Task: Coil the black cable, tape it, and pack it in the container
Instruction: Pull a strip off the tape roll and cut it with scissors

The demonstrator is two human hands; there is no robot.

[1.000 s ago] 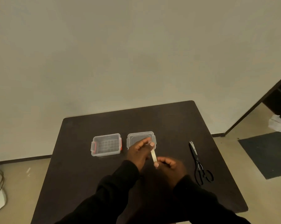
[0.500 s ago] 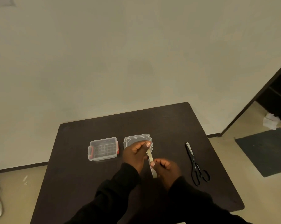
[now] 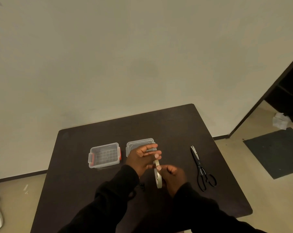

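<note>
Inspector: Change since the last check?

Observer: Left hand (image 3: 140, 157) has opened, fingers spread, with the thumb tip at the top of the masking tape roll (image 3: 158, 176). Right hand (image 3: 173, 175) is clamped on the roll, now edge-on, nearer than the container. Judgement: a strip is being started and taping is still to do.

Inspector: Container?

Observer: Clear container (image 3: 104, 155), red latches, empty. Lid (image 3: 139, 142) lies just right of it. Black cable (image 3: 142, 187): only a small dark bit shows, nearer than the container, by the left cuff. Coiling cannot be confirmed.

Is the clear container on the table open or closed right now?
Open. The container has no lid on, its gridded floor shows, and nothing lies inside; the lid lies flat beside it.
</note>
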